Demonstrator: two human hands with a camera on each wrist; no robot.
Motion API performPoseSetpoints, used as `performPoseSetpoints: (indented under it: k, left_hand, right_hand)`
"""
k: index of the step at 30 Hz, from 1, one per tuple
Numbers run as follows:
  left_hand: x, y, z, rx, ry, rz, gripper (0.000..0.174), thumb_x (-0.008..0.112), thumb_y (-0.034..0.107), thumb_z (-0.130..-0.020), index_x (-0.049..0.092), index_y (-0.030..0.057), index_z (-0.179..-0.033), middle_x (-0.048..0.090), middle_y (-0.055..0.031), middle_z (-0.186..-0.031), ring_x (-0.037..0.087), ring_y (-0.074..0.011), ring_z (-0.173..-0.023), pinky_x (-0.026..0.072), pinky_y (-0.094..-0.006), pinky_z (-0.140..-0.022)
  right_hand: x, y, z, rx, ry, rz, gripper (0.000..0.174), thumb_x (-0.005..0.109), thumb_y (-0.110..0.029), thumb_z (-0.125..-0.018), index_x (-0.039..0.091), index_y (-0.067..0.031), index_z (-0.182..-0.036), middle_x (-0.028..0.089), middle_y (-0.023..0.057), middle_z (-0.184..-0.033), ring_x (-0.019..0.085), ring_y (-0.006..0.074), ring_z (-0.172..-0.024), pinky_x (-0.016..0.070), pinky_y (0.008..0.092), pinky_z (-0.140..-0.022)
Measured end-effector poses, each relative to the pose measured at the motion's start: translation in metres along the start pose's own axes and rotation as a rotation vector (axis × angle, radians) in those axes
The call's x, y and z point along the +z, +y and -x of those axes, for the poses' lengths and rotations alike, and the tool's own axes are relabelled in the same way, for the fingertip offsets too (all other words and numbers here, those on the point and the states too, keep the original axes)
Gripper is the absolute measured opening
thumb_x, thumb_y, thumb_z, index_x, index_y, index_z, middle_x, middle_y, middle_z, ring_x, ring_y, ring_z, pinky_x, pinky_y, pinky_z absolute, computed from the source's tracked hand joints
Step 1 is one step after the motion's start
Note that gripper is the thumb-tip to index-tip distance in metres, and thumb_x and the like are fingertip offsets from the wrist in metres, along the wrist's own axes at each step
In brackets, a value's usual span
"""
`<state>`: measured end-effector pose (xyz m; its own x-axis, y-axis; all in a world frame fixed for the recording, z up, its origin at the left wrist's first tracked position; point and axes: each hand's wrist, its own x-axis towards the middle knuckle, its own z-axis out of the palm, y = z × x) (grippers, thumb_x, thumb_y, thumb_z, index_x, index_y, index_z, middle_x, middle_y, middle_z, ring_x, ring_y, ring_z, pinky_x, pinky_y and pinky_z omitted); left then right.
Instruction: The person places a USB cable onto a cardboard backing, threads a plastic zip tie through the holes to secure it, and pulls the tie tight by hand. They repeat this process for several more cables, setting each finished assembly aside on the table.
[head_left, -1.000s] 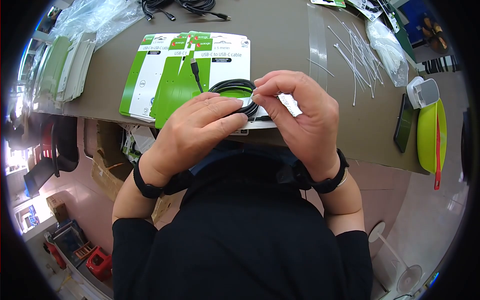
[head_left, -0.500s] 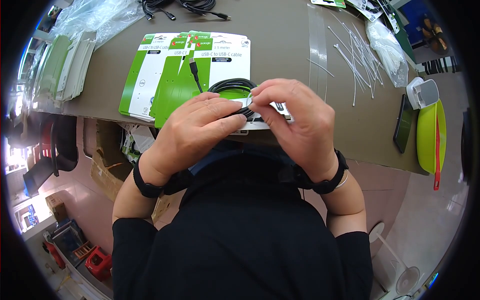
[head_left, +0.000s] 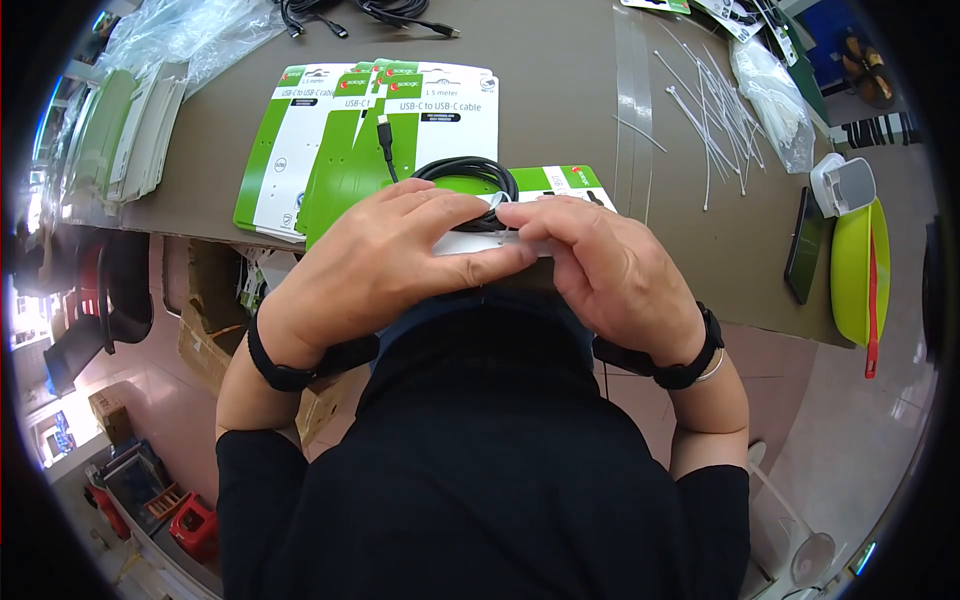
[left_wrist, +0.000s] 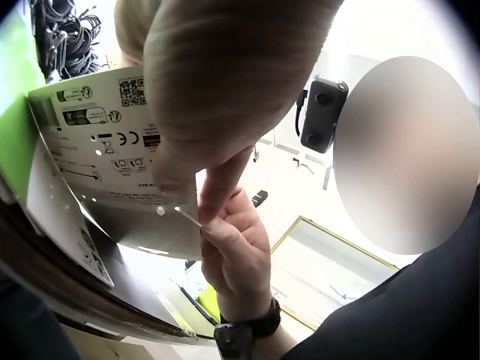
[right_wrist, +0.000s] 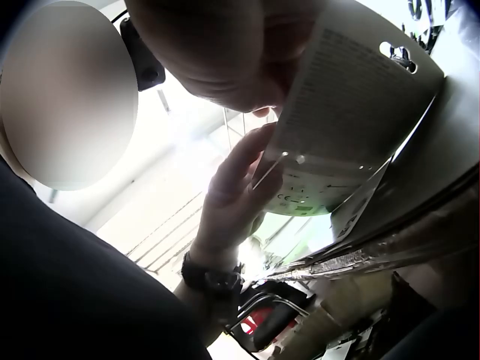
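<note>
A coil of black cable point(head_left: 470, 172) lies against a green and white card point(head_left: 570, 180), its plug end pointing up at the left. My left hand point(head_left: 385, 240) grips the coil and card, fingers over the top and thumb low along the near side. Opposite it, my right hand point(head_left: 625, 275) has curled fingers at the card's near edge. From a hole in the printed card back point(left_wrist: 112, 165), a thin white tie point(left_wrist: 187, 216) reaches the right hand's point(left_wrist: 238, 251) fingertips in the left wrist view; the right wrist view also shows this tie point(right_wrist: 268, 171).
More packaging cards point(head_left: 270, 170) lie left of the hands, with a card stack point(head_left: 150, 140) farther left. Loose white ties point(head_left: 705, 120), a phone point(head_left: 803, 245) and a lime-green bowl point(head_left: 853, 270) are at the right. Black cables point(head_left: 390, 12) lie at the far side.
The card has turned, showing its green end at the right. My left thumb has stretched right along the near side, and my right hand has moved lower and slightly right.
</note>
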<state>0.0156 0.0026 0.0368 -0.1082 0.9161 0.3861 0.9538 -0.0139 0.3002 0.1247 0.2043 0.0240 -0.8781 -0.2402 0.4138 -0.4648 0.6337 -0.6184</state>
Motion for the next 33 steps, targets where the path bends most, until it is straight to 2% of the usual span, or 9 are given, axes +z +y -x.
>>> performPoseSetpoints:
  k: [2,5,7,11,15,20,23,30,33]
  left_hand:
    - [0.000,-0.001,0.002,0.009,-0.008,0.021,0.031,0.061,0.003,-0.074,0.060,0.0097,-0.105,0.062,-0.0113,-0.099,0.062,-0.0292,-0.085,0.0506,-0.0361,-0.075]
    - [0.008,-0.002,0.012,-0.311,0.162,0.299,0.030,0.063,-0.001,-0.072,0.060,0.0075,-0.100,0.063,-0.0120,-0.097,0.062,-0.0306,-0.085,0.0508,-0.0362,-0.074]
    - [0.006,-0.003,0.010,-0.306,0.153,0.287,0.030,0.064,-0.002,-0.071,0.060,0.0069,-0.100,0.063,-0.0123,-0.097,0.062,-0.0310,-0.085,0.0508,-0.0360,-0.074]
    - [0.004,-0.002,0.008,-0.291,0.149,0.266,0.032,0.066,-0.004,-0.070,0.059,0.0055,-0.099,0.063,-0.0128,-0.094,0.062,-0.0317,-0.084,0.0508,-0.0354,-0.073]
    - [0.004,-0.005,0.010,-0.263,0.176,0.282,0.031,0.066,-0.005,-0.069,0.058,0.0045,-0.098,0.063,-0.0127,-0.092,0.062,-0.0310,-0.082,0.0505,-0.0342,-0.071]
    - [0.005,-0.004,0.015,-0.293,0.204,0.335,0.030,0.065,-0.008,-0.068,0.056,0.0035,-0.094,0.061,-0.0113,-0.090,0.061,-0.0291,-0.082,0.0494,-0.0325,-0.071]
    - [0.007,-0.003,0.015,-0.311,0.220,0.361,0.030,0.064,-0.009,-0.067,0.054,0.0034,-0.093,0.061,-0.0109,-0.089,0.060,-0.0282,-0.082,0.0490,-0.0320,-0.071]
    - [0.009,-0.002,0.019,-0.353,0.234,0.300,0.028,0.067,-0.008,-0.069,0.051,0.0045,-0.088,0.062,-0.0120,-0.093,0.061,-0.0267,-0.091,0.0493,-0.0320,-0.078]
    - [0.008,-0.001,0.018,-0.250,0.312,0.306,0.036,0.067,-0.010,-0.065,0.054,0.0033,-0.096,0.061,-0.0105,-0.093,0.061,-0.0261,-0.080,0.0491,-0.0320,-0.070]
  right_hand:
    - [-0.001,0.001,-0.002,-0.087,0.039,-0.018,0.031,0.058,0.010,-0.072,0.055,-0.0026,-0.100,0.063,0.0133,-0.106,0.063,0.0302,-0.097,0.0503,0.0402,-0.088]
    - [-0.002,-0.003,-0.007,-0.198,0.044,0.058,0.025,0.060,0.006,-0.073,0.056,-0.0031,-0.096,0.063,0.0128,-0.105,0.063,0.0296,-0.097,0.0504,0.0406,-0.087]
    - [-0.001,-0.008,-0.012,-0.328,-0.003,0.228,0.018,0.062,0.001,-0.074,0.058,-0.0037,-0.091,0.064,0.0118,-0.104,0.063,0.0283,-0.097,0.0508,0.0407,-0.087]
    - [0.015,0.000,-0.010,-0.374,0.082,0.373,0.012,0.066,-0.006,-0.074,0.062,-0.0059,-0.085,0.064,0.0093,-0.103,0.064,0.0252,-0.095,0.0507,0.0398,-0.086]
    - [0.009,-0.002,-0.001,-0.533,0.132,0.274,0.012,0.066,-0.007,-0.074,0.064,-0.0076,-0.086,0.063,0.0067,-0.104,0.063,0.0219,-0.096,0.0492,0.0386,-0.086]
    - [0.015,-0.008,0.005,-0.444,0.147,0.318,0.016,0.069,-0.009,-0.072,0.065,-0.0092,-0.087,0.063,0.0034,-0.100,0.061,0.0186,-0.093,0.0477,0.0374,-0.085]
    - [0.021,-0.004,0.004,-0.394,0.238,0.328,0.019,0.073,-0.012,-0.070,0.065,-0.0101,-0.087,0.061,0.0004,-0.093,0.059,0.0171,-0.089,0.0468,0.0375,-0.084]
    - [0.011,-0.005,0.001,-0.445,0.187,0.255,0.022,0.075,-0.014,-0.068,0.065,-0.0109,-0.087,0.058,-0.0011,-0.088,0.058,0.0177,-0.085,0.0468,0.0376,-0.082]
    - [0.003,-0.014,0.002,-0.465,0.179,0.206,0.022,0.075,-0.013,-0.068,0.064,-0.0106,-0.087,0.058,-0.0006,-0.088,0.058,0.0177,-0.085,0.0470,0.0373,-0.080]
